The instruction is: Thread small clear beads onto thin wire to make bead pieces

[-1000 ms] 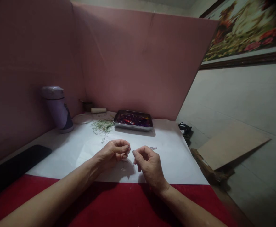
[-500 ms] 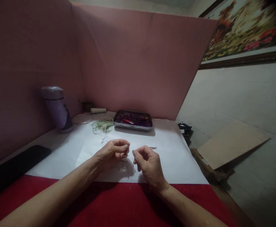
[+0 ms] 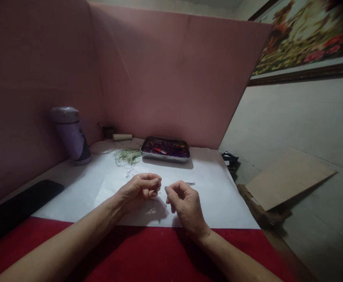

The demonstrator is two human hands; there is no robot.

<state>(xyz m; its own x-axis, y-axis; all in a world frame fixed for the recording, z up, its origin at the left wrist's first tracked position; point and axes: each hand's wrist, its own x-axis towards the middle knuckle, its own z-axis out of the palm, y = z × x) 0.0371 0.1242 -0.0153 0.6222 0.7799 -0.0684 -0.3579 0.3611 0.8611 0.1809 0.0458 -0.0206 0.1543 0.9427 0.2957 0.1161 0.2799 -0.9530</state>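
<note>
My left hand (image 3: 143,188) is closed in a pinch above the white sheet (image 3: 218,207), thumb against the forefinger. What lies between those fingertips is too small to make out. Facing it across a narrow gap, my right hand (image 3: 184,201) also pinches, its thumb and forefinger pressed together on something I cannot make out. A tiny clear bead (image 3: 160,192) shows just below the left fingertips, and another small bead (image 3: 165,205) shows beside the right fingers. Any thread between the hands is too fine to see. Several clear beads (image 3: 128,176) lie beyond my left hand.
Behind the hands stands a metal tray (image 3: 167,159) of dark purple beads with a red item inside. Left of it are a tangle of green thread (image 3: 128,156) and a pale roll (image 3: 122,137). A purple bottle (image 3: 71,139), a black phone-like slab (image 3: 27,199) and a small clip-like item (image 3: 190,183) lie around.
Both hands keep nearly the same pose and place. The view has shifted very slightly; nothing else visibly differs.
</note>
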